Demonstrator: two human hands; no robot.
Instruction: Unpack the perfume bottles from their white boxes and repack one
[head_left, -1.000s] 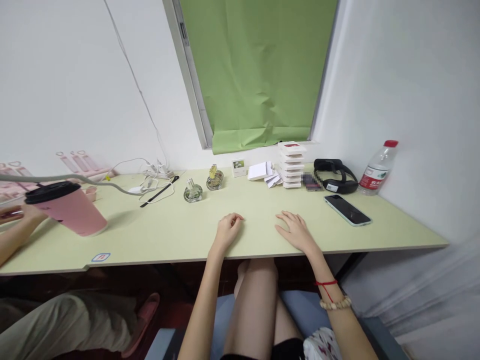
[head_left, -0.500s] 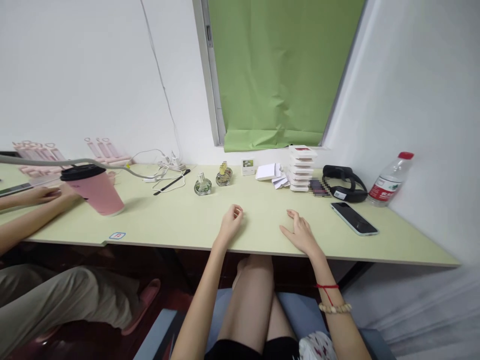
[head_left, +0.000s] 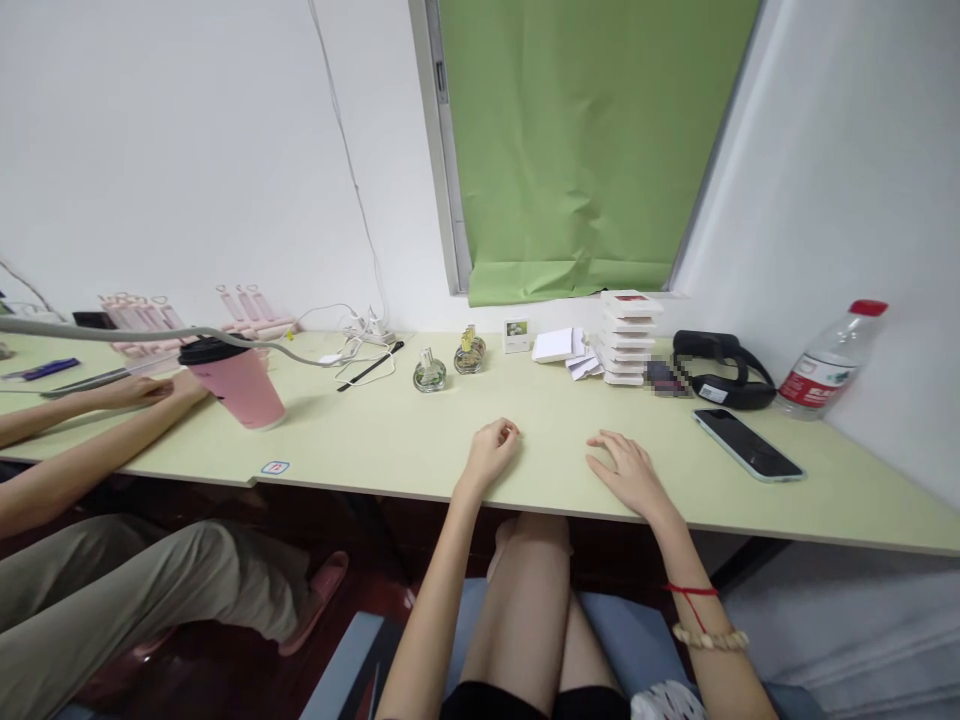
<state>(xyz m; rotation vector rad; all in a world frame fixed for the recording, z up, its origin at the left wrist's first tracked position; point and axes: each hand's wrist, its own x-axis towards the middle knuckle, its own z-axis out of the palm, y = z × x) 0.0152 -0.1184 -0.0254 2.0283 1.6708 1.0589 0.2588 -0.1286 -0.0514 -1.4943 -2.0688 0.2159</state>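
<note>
My left hand (head_left: 492, 453) rests on the pale green table (head_left: 390, 440) near its front edge, fingers curled inward, with no object visible in it. To its right, my right hand (head_left: 626, 470) lies on the tabletop, fingers apart and holding nothing. Beyond my left hand stand a clear glass bottle (head_left: 430, 374) and a yellowish one (head_left: 469, 354). A small white framed card (head_left: 516, 337), loose white boxes (head_left: 553, 346) and a stack of white boxes (head_left: 624, 345) are farther back. A phone (head_left: 748, 444) lies right of my right hand.
A black headset (head_left: 724, 370) and a red-capped water bottle (head_left: 832, 360) stand at the right. A pink cup (head_left: 244, 388), cables (head_left: 367, 350) and a black stick (head_left: 371, 366) are on the left, beside another person's arms (head_left: 120, 430). A grey cable crosses above the cup.
The camera view has shifted left, so the tabletop things appear farther right. My left hand's fingers look more curled in; my right hand remains open on the table.
</note>
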